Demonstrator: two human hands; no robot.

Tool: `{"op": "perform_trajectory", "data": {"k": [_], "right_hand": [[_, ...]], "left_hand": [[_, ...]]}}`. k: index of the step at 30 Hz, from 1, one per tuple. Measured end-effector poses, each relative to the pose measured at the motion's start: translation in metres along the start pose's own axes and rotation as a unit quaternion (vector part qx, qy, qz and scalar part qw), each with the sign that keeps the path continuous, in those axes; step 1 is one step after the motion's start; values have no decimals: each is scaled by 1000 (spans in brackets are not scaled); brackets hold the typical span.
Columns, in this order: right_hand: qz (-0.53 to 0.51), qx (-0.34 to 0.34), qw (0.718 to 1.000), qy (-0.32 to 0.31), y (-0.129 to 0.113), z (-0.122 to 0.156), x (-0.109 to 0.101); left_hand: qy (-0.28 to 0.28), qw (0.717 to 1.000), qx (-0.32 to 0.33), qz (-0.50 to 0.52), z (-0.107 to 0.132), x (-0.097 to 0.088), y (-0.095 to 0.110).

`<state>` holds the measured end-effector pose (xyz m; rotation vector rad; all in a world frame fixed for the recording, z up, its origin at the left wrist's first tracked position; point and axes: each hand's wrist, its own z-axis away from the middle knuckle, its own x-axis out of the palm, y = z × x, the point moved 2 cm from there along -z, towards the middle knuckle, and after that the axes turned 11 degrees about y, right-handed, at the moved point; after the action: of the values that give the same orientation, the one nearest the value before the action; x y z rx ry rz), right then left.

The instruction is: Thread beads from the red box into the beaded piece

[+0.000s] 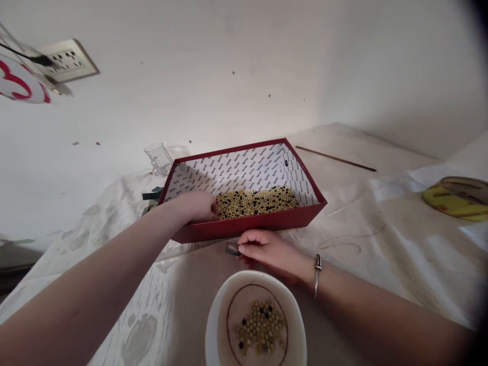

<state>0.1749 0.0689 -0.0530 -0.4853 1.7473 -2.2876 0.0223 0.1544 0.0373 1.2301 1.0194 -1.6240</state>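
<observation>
My left hand (pixel 202 206) reaches over the near wall of a red box (pixel 247 227), at the left end of the beads. Its fingers curl down, and the fingertips and anything in them are hidden. Small tan and black beads (pixel 259 202) lie heaped along the box's floor. In front of the box, my right hand (pixel 263 249) pinches a small dark, flat piece (pixel 232 248) between thumb and fingers. Just below that hand stands a white bowl (pixel 213 325) with more tan and black beads (pixel 261 328) at its bottom.
A clear glass mug (pixel 158 158) stands behind the box at the left. A thin brown stick (pixel 335 158) lies at the back right, and a yellow round container (pixel 455 198) sits far right. Loose thread (pixel 343 246) lies on the wrinkled table cover (pixel 381 274).
</observation>
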Motion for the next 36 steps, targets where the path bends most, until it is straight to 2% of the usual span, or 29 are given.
{"op": "perform_trajectory", "data": {"k": [2,5,13,14,16,18,20,22,23,25,28,30,36], "right_hand": [[24,-7,1000,4,-2,0,-1],[31,-13,999,2,-4,0,-1],[11,-17,1000,-2,-2,1,-2],[9,-19,1000,-3,-2,1,-3],[-11,-11,1000,-7,-1,2,-3],[-33,1,999,-10,0,2,-3],[-38,11,999,-10,1,2,-3],[-33,13,999,-5,1,3,-3],[-32,9,999,-3,1,3,-3],[-35,-4,999,2,1,3,-4],[-32,-20,999,-6,1,3,-5],[-29,-21,999,-13,2,3,-5],[-21,-5,1000,-7,1,2,-5]], "left_hand": [[-29,1000,-2,-6,-1,7,5],[-42,999,-7,-17,2,11,8],[-16,999,-17,-36,-4,6,0],[4,999,-22,-41,-2,2,-1],[89,994,-36,-48,10,-10,-1],[244,968,-39,-40,33,-23,6],[377,926,-10,1,63,-27,19],[445,889,87,58,90,-17,35],[449,879,137,81,99,-7,42],[458,864,186,98,108,19,51],[477,851,194,103,105,54,51],[488,845,194,101,100,69,48],[486,845,207,85,100,82,40]]}}
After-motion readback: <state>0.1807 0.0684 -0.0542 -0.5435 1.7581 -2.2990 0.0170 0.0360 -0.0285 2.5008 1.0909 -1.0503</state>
